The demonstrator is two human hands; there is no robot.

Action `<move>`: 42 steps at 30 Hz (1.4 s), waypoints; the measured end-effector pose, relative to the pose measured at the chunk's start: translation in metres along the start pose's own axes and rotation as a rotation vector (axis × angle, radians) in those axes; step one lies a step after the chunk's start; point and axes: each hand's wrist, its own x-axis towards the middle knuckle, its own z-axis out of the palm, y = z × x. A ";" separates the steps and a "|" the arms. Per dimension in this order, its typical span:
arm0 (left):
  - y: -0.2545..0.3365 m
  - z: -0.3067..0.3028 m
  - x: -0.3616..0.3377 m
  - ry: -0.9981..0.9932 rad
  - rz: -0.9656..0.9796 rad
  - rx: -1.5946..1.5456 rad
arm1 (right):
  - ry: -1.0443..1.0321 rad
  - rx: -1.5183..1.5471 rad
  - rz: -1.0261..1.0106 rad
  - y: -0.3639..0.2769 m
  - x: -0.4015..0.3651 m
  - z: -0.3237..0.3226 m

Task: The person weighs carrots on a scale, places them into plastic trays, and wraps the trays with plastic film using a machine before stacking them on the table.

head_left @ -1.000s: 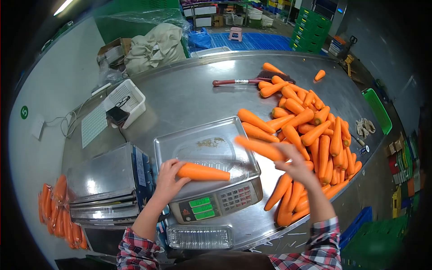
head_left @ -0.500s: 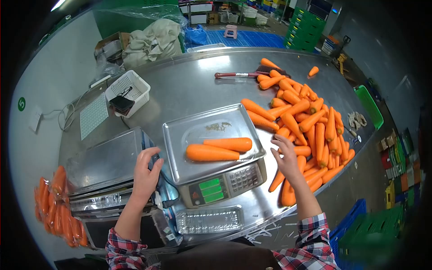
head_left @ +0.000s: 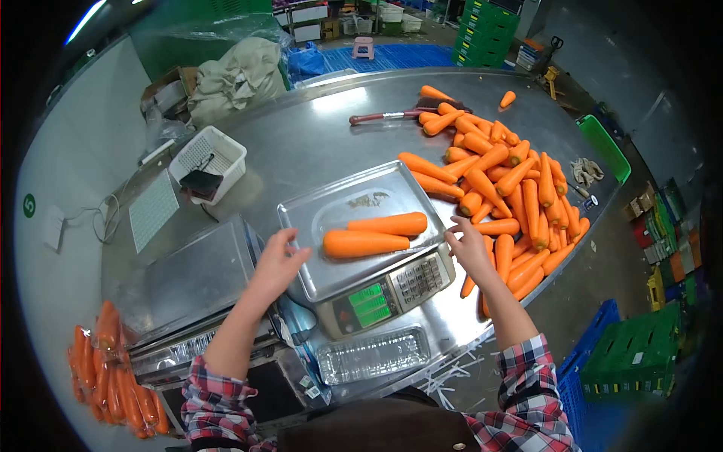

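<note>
Two carrots (head_left: 366, 243) lie side by side on the metal pan (head_left: 331, 281) of a weighing scale. Green digits glow on the scale's display (head_left: 369, 304), beside its keypad (head_left: 419, 281). At the pan's left edge hovers my left hand (head_left: 277, 262), thumb and fingers apart and holding nothing. My right hand (head_left: 470, 247) is by the pan's right corner, open, its fingertips close to the rim. Just beyond it spreads a large heap of carrots (head_left: 520, 181). In front of the scale sits a clear plastic tray (head_left: 373, 355).
Left of the scale stands a metal-topped machine (head_left: 199, 271), with bagged carrots (head_left: 113, 377) beyond it. A white basket (head_left: 226, 169) holds a dark wallet-like item. A red-handled brush (head_left: 384, 117) lies against the heap. Green crates (head_left: 633, 346) stand on the floor at right.
My left hand has moved right, up to the pan's left edge. My right hand has drawn in slightly toward the pan's corner. The view has shifted a little; the two carrots remain on the pan.
</note>
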 end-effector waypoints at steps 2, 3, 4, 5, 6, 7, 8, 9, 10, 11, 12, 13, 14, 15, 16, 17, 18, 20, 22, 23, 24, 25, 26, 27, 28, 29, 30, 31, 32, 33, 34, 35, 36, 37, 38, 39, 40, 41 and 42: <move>-0.008 0.017 0.025 -0.082 -0.133 -0.031 | -0.132 -0.040 0.097 0.003 0.020 0.010; -0.009 0.028 0.033 -0.143 -0.229 -0.072 | -0.185 -0.053 0.129 0.003 0.028 0.016; -0.008 0.037 0.040 -0.204 -0.324 -0.119 | -0.239 -0.071 0.160 0.004 0.034 0.021; -0.007 0.044 0.046 -0.208 -0.299 -0.140 | -0.265 -0.066 0.173 0.012 0.042 0.026; -0.005 0.050 0.049 -0.214 -0.278 -0.160 | -0.294 -0.061 0.189 0.013 0.046 0.028; -0.006 0.053 0.049 -0.225 -0.261 -0.181 | -0.286 -0.065 0.176 0.016 0.047 0.028; -0.008 0.052 0.048 -0.232 -0.256 -0.229 | -0.255 -0.030 0.156 0.020 0.046 0.028; -0.008 0.049 0.045 -0.242 -0.258 -0.277 | -0.227 0.006 0.144 0.020 0.041 0.028; -0.006 0.044 0.041 -0.253 -0.261 -0.326 | -0.199 0.041 0.134 0.013 0.034 0.027; -0.004 0.036 0.034 -0.235 -0.240 -0.330 | -0.199 0.105 0.162 0.005 0.027 0.024; 0.006 0.023 0.024 -0.213 -0.220 -0.335 | -0.206 0.149 0.147 -0.009 0.020 0.020; 0.011 0.008 0.014 -0.182 -0.198 -0.337 | -0.232 0.171 0.149 -0.030 0.011 0.015; 0.012 -0.009 0.004 -0.175 -0.171 -0.352 | -0.266 0.202 0.140 -0.054 0.003 0.014; 0.011 -0.029 -0.009 -0.153 -0.148 -0.360 | -0.279 0.218 0.105 -0.073 -0.005 0.018; 0.006 -0.052 -0.025 -0.121 -0.128 -0.365 | -0.302 0.238 0.065 -0.094 -0.014 0.027; -0.002 -0.077 -0.042 -0.089 -0.117 -0.386 | -0.335 0.203 0.039 -0.119 -0.024 0.039; -0.010 -0.105 -0.062 -0.029 -0.155 -0.414 | -0.397 0.226 0.034 -0.141 -0.032 0.055; -0.027 -0.153 -0.097 0.061 -0.206 -0.489 | -0.468 0.204 -0.096 -0.174 -0.049 0.103; -0.061 -0.200 -0.132 0.162 -0.230 -0.469 | -0.538 0.213 -0.193 -0.204 -0.069 0.162; -0.084 -0.221 -0.148 0.211 -0.240 -0.462 | -0.550 0.179 -0.276 -0.208 -0.073 0.200; -0.106 -0.240 -0.161 0.259 -0.245 -0.458 | -0.490 0.140 -0.445 -0.209 -0.079 0.240; -0.128 -0.256 -0.173 0.297 -0.238 -0.436 | -0.571 0.166 -0.325 -0.232 -0.095 0.261; -0.150 -0.270 -0.184 0.331 -0.233 -0.411 | -0.545 0.102 -0.376 -0.243 -0.104 0.287; -0.167 -0.281 -0.194 0.363 -0.232 -0.386 | -0.540 0.028 -0.404 -0.245 -0.110 0.316; -0.178 -0.292 -0.202 0.365 -0.223 -0.371 | -0.536 -0.045 -0.429 -0.253 -0.118 0.334; -0.188 -0.301 -0.209 0.365 -0.217 -0.355 | -0.553 -0.045 -0.441 -0.256 -0.123 0.343; -0.199 -0.309 -0.217 0.365 -0.215 -0.340 | -0.573 -0.047 -0.451 -0.262 -0.130 0.346; -0.210 -0.315 -0.224 0.343 -0.186 -0.346 | -0.598 -0.054 -0.459 -0.265 -0.138 0.345; -0.217 -0.317 -0.237 0.412 -0.172 -0.096 | -0.535 -0.074 -0.485 -0.267 -0.146 0.338; -0.202 -0.319 -0.251 0.482 -0.151 0.157 | -0.469 -0.091 -0.517 -0.266 -0.155 0.326; -0.197 -0.322 -0.263 0.551 -0.130 0.413 | -0.403 -0.106 -0.552 -0.264 -0.162 0.314; -0.208 -0.327 -0.275 0.583 -0.153 0.466 | -0.282 -0.224 -0.630 -0.259 -0.171 0.301; -0.213 -0.326 -0.286 0.577 -0.126 0.625 | -0.163 -0.339 -0.707 -0.251 -0.179 0.291; -0.216 -0.324 -0.299 0.568 -0.104 0.786 | -0.109 -0.434 -0.797 -0.243 -0.185 0.284; -0.217 -0.320 -0.309 0.551 -0.088 0.945 | -0.059 -0.528 -0.885 -0.237 -0.192 0.281; -0.216 -0.315 -0.314 0.606 -0.092 0.963 | -0.060 -0.542 -0.883 -0.237 -0.200 0.282; -0.216 -0.314 -0.316 0.612 -0.090 0.951 | -0.054 -0.551 -0.886 -0.240 -0.205 0.284; -0.217 -0.313 -0.318 0.623 -0.094 0.941 | -0.051 -0.557 -0.894 -0.243 -0.208 0.289; -0.218 -0.311 -0.320 0.637 -0.105 0.931 | -0.060 -0.525 -0.842 -0.245 -0.212 0.298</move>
